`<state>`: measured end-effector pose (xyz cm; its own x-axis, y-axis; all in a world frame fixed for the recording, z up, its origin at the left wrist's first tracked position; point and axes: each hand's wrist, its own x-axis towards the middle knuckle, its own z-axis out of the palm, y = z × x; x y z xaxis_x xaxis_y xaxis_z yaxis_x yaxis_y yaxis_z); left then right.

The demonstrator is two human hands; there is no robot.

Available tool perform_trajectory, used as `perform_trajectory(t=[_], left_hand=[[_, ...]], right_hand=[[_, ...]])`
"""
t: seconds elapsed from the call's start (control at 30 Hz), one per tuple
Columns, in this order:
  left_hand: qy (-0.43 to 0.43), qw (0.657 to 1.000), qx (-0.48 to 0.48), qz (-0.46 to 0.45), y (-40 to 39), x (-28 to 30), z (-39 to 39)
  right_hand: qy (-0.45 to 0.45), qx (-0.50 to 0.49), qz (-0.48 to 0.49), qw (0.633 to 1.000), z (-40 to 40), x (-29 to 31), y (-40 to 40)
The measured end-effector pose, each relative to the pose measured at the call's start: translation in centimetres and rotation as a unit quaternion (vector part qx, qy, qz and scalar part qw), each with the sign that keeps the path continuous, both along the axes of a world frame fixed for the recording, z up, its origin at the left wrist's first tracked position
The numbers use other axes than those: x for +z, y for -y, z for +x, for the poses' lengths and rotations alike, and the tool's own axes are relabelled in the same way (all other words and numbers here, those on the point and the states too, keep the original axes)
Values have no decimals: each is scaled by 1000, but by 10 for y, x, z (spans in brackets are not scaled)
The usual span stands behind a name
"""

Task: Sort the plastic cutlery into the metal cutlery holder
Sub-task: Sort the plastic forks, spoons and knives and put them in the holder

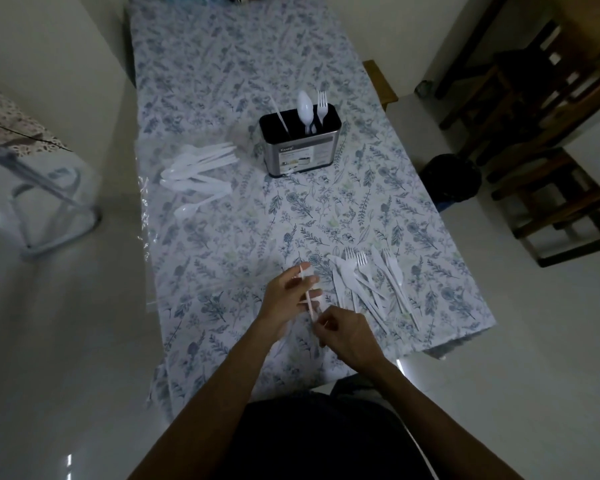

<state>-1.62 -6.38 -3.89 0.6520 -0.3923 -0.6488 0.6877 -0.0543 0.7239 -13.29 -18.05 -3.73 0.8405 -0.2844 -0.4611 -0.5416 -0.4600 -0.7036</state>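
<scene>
The metal cutlery holder (300,142) stands mid-table, well clear of every edge, with a knife, spoon (305,105) and fork (322,105) upright in it. Loose cutlery lies in a left pile (201,171) close to the table's left edge and a near-right pile (368,282). Near the front edge, the right hand (347,336) pinches a thin white piece (308,296) at its low end; the left hand (290,296), fingers spread, touches it. Which utensil it is cannot be told.
</scene>
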Motion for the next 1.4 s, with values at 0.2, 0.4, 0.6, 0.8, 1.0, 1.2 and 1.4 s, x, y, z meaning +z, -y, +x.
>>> perform_trajectory(t=[0.2,0.4,0.6,0.8,1.0,1.2,1.4], left_hand=[[-14,999,35,6,-20,-5,-5],[1,999,40,4,-17,-2,-9],[10,998,61,18,-9,-2,-14],[54,996,63,30,-1,0,-15],[39,997,63,1,-3,4,-9],[21,998,56,5,-7,1,-8],[6,999,50,13,-1,-4,-10]], right_hand=[[-12,45,-263,964,1,-30,20],[-29,39,-249,967,9,-30,18],[27,-77,-14,997,12,-11,16],[67,-71,56,994,14,-2,9],[95,-41,87,991,11,-2,22],[21,-25,-282,959,-2,-37,65],[10,-17,-264,964,3,-37,63]])
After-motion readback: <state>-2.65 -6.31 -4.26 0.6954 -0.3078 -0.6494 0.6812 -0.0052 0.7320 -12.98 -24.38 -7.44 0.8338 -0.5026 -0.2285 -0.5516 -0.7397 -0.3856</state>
